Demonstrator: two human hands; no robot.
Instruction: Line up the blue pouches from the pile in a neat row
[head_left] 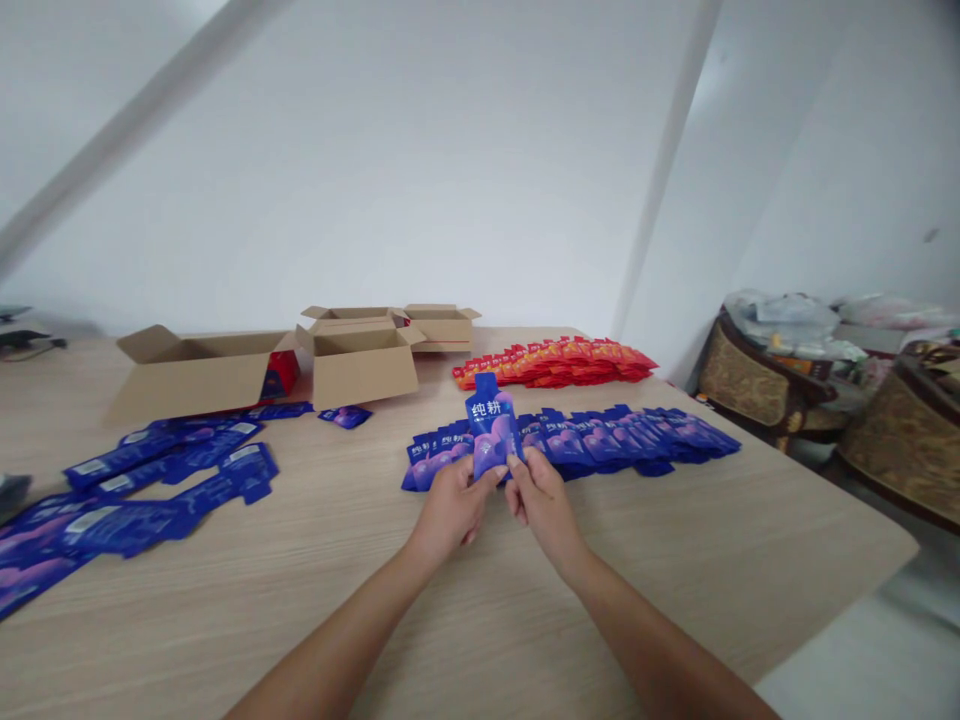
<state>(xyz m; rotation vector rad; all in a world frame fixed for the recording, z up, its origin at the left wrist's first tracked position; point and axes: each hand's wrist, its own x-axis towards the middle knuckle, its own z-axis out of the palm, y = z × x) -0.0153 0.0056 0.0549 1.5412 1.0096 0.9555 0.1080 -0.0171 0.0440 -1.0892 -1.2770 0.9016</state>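
Note:
Between my two hands a blue pouch [491, 425] with pink round shapes and white lettering stands upright, its narrow neck at the top. My left hand [456, 500] pinches its lower left edge, thumb on the front. The lower right edge is pinched by my right hand [544, 500] in the same way. Just behind the held pouch, a long overlapping row of blue pouches [600, 440] lies on the table, running to the right. The fingers behind the pouch are hidden.
Farther back lies an overlapping row of red pouches [562, 362]. Open cardboard boxes [365, 375] stand at the back left. Loose blue pouches [180, 470] are scattered over the left of the wooden table [315, 590]. Beyond its right edge, patterned chairs [750, 385] hold plastic bags.

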